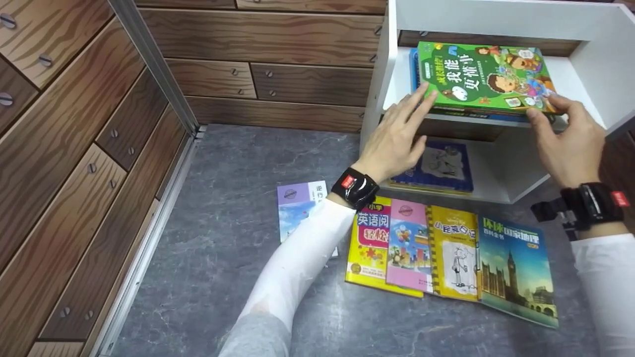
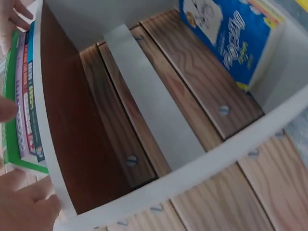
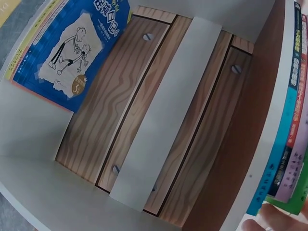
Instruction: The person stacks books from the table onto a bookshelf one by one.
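A green picture book [image 1: 486,79] tops a stack of books on the upper shelf of a white cabinet [image 1: 585,79]. My left hand [image 1: 394,136] lies at the stack's left front corner, fingers extended against the green cover's edge and thumb lower, in front of the shelf. At the opposite end, my right hand [image 1: 570,134] holds the right front corner with bent fingers and thumb. Several coloured spines [image 3: 293,106] show beneath the green cover in the right wrist view. On the lower shelf lies a blue book [image 1: 444,161] atop others.
On the grey floor [image 1: 223,258] before the cabinet, a yellow English book [image 1: 367,248], a pink book [image 1: 409,248], a yellow comic diary [image 1: 454,253] and a magazine with a clock tower [image 1: 518,267] overlap in a row. A purple-and-blue book [image 1: 297,208] lies left, partly under my left sleeve.
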`<state>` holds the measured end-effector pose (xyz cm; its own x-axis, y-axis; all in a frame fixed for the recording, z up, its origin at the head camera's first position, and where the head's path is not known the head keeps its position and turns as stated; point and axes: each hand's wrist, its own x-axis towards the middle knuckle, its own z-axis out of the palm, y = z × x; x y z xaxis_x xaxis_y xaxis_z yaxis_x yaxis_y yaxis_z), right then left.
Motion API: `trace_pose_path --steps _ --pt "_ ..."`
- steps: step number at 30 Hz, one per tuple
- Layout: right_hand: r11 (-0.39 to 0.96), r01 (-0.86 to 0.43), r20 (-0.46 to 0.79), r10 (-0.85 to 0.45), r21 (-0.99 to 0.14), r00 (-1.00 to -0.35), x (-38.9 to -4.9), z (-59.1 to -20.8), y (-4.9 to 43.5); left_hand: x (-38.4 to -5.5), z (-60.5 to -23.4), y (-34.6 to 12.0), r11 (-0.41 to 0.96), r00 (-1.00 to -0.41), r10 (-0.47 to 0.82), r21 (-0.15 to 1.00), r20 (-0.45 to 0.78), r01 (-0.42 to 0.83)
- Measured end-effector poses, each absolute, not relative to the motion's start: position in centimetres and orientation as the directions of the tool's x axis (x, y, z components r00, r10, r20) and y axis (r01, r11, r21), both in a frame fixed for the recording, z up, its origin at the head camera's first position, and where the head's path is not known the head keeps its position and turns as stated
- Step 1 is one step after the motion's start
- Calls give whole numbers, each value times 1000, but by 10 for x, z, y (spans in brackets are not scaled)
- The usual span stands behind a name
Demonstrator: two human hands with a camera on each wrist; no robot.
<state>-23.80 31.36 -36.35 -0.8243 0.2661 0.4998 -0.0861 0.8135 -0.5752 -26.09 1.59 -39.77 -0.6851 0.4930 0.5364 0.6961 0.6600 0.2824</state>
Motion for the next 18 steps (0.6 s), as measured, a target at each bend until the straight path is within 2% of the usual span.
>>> trace_pose_path --steps 13,18 --pt "778 -96 473 275 -621 -837 -245 -371 315 -255 -388 13 761 -764 513 206 391 616" --pt "788 -134 456 200 -601 -867 -244 -374 322 -253 -386 13 763 -771 514 211 376 611"
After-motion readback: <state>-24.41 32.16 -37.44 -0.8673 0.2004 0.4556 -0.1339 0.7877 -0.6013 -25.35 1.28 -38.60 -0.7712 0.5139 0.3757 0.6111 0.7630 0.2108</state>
